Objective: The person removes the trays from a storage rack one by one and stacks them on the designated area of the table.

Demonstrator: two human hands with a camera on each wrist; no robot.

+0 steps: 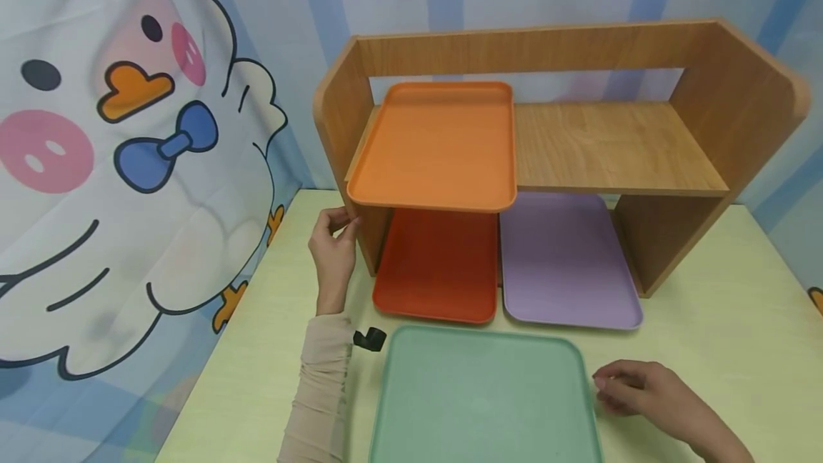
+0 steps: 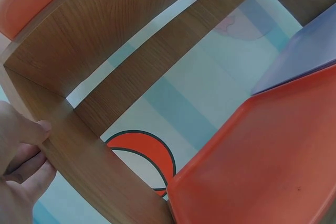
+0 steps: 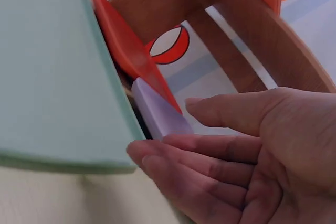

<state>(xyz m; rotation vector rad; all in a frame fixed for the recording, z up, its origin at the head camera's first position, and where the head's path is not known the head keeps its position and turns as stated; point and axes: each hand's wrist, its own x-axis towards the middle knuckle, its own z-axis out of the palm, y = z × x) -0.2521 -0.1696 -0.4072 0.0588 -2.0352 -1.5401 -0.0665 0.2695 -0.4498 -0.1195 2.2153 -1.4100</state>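
Note:
My left hand (image 1: 333, 252) holds the left side panel of a wooden two-level shelf (image 1: 620, 145). In the left wrist view, its thumb (image 2: 39, 130) lies on the panel's front edge and the fingers (image 2: 37, 177) are at the outer side. A light green tray (image 1: 489, 399) lies on the table in front of the shelf. Beside that tray's right edge is my right hand (image 1: 652, 399), holding nothing. Its fingers are loosely bent and the thumb stands apart; in the right wrist view the fingertips (image 3: 137, 153) are right at the green rim.
An orange tray (image 1: 437, 145) sits on the upper level at left, jutting past its front edge. Below, a red tray (image 1: 440, 270) and a purple tray (image 1: 566, 263) lie side by side, sticking out forward. A black wrist camera (image 1: 370, 339) is strapped at the left sleeve. Printed cloth (image 1: 244, 127) hangs behind.

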